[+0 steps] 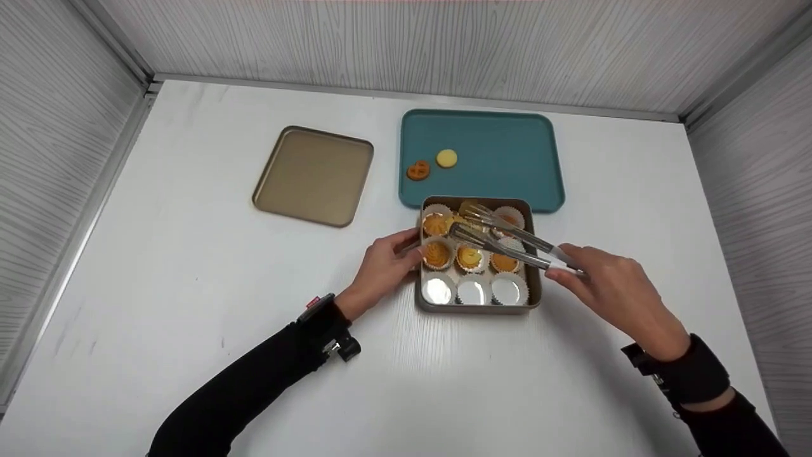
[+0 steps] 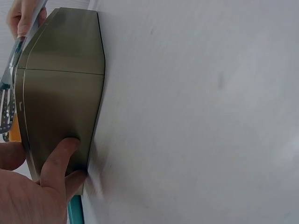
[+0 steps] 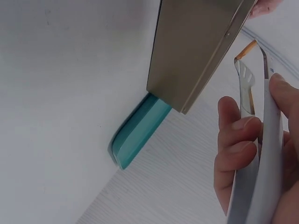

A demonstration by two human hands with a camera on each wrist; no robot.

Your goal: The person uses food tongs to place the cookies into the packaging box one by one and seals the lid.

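A rectangular metal tin (image 1: 479, 309) holds rows of paper cups. Swirled and round cookies (image 1: 437, 253) sit in the back and middle rows, while the front row shows bare white paper cups (image 1: 472, 291). My left hand (image 1: 388, 266) grips the tin's left wall, thumb over the rim and fingers (image 2: 58, 161) against the outside. My right hand (image 1: 612, 289) holds metal tongs (image 1: 517, 244) with white handles over the tin's back half. Their slotted ends stand apart; in the right wrist view an orange-brown piece (image 3: 246, 49) spans their tips. The tongs partly hide the back cups.
Behind the tin lies a teal tray (image 1: 507, 152), its front edge partly hidden by the tin. On it are a pretzel-shaped cookie (image 1: 418, 170) and a round yellow cookie (image 1: 446, 158). A shallow gold-brown tray or lid (image 1: 314, 174) lies to the left. Grey panels (image 1: 406, 47) border the table.
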